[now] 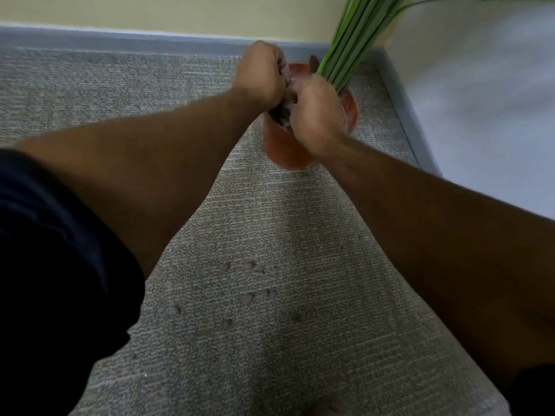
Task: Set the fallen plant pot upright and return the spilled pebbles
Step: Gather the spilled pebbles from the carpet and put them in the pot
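Observation:
An orange plant pot [283,148] stands upright on the grey carpet near the room's corner, with long green stems [351,40] rising up and to the right. Both hands are over its mouth. My left hand [262,73] is cupped with fingers curled down into the pot. My right hand [316,112] is curled beside it, fingers touching pale pebbles [285,114] inside the pot. Whether either hand holds pebbles is hidden. Several spilled pebbles [250,283] lie scattered on the carpet nearer to me, between my forearms.
A grey skirting board [150,37] runs along the cream wall behind the pot. A white wall with skirting [405,115] closes the right side. Grey carpet [90,91] spreads to the left. My dark sleeve [45,265] fills the lower left.

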A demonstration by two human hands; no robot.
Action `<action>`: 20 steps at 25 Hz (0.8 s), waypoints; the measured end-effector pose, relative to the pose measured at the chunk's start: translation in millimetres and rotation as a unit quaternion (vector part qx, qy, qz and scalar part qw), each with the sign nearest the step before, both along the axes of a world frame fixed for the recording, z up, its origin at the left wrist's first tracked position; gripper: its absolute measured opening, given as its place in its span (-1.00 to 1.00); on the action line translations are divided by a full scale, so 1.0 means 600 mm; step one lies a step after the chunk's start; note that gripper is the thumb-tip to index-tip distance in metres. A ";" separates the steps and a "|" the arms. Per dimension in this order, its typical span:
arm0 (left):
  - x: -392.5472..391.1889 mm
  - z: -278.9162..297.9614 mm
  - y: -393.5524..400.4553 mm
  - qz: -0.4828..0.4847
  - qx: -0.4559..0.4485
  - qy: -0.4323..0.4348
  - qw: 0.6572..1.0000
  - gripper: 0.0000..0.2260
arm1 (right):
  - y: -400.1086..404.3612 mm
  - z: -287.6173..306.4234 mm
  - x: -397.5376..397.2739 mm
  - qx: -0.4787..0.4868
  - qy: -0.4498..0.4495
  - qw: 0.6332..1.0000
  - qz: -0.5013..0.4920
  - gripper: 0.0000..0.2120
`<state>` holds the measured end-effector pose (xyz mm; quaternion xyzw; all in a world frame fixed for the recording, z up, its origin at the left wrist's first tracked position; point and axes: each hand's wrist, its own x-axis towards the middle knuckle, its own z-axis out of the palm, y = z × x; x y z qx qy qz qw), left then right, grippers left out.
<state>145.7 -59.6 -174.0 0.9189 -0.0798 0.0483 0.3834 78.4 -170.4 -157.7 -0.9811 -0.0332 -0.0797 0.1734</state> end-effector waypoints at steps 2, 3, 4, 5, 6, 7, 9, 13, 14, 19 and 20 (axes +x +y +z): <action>-0.007 -0.010 -0.004 -0.021 0.013 -0.012 1.000 -0.85 | -0.008 -0.009 -0.006 -0.006 0.019 0.999 0.030 -0.79; -0.014 -0.017 -0.004 -0.029 0.009 -0.020 0.999 -0.87 | -0.012 -0.016 -0.012 -0.037 0.013 0.999 0.034 -0.79; -0.024 -0.024 -0.003 -0.030 0.002 -0.030 0.999 -0.88 | -0.015 -0.026 -0.019 -0.069 0.001 0.997 0.035 -0.80; -0.038 -0.032 0.002 -0.026 -0.005 -0.042 0.999 -0.89 | -0.018 -0.037 -0.029 -0.081 -0.017 0.996 0.037 -0.81; -0.055 -0.041 0.008 -0.022 -0.009 -0.053 0.998 -0.90 | -0.019 -0.048 -0.045 -0.077 -0.035 0.996 0.034 -0.82; -0.076 -0.052 0.017 -0.021 -0.013 -0.062 0.998 -0.92 | -0.019 -0.060 -0.064 -0.070 -0.052 0.996 0.031 -0.82; -0.126 -0.075 0.037 -0.031 -0.020 -0.074 0.997 -0.94 | -0.017 -0.085 -0.113 -0.089 -0.083 0.992 0.022 -0.81; -0.241 -0.137 0.088 -0.082 -0.002 -0.019 0.996 -0.88 | -0.012 -0.151 -0.219 -0.085 -0.026 0.994 0.059 -0.82; -0.270 -0.153 0.103 -0.106 0.012 0.023 0.994 -0.87 | -0.013 -0.170 -0.245 -0.051 0.051 0.995 0.067 -0.78; -0.391 -0.221 0.170 -0.168 0.111 0.151 0.968 -0.72 | -0.030 -0.236 -0.344 0.046 0.325 0.940 0.091 -0.19; -0.406 -0.230 0.176 -0.166 0.125 0.159 0.965 -0.62 | -0.030 -0.242 -0.353 0.046 0.325 0.941 0.085 -0.13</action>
